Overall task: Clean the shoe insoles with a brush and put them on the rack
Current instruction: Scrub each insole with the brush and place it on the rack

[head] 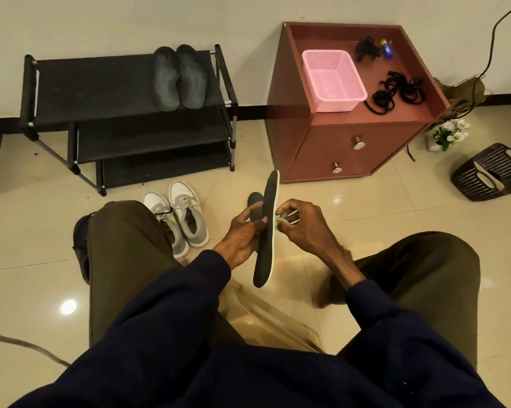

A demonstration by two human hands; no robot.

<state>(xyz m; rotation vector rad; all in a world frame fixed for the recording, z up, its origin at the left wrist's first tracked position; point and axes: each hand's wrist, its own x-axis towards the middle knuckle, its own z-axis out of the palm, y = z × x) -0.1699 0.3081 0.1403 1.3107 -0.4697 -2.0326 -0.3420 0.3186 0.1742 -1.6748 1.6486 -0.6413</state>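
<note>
My left hand point(244, 235) grips a dark insole with a pale edge point(266, 231), held on edge between my knees. My right hand point(300, 228) pinches a small green brush point(278, 221) against the insole's right side. A second dark insole point(255, 206) lies on the floor just behind my left hand, partly hidden. Two dark insoles point(179, 78) rest side by side on the top shelf of the black shoe rack point(101, 83) by the wall.
A pair of grey-and-white sneakers point(179, 219) stands on the tile floor left of my hands. A reddish cabinet point(345, 148) holds a pink basket point(333, 81) and black laces point(395, 92). A dark woven basket point(492, 172) sits at the right.
</note>
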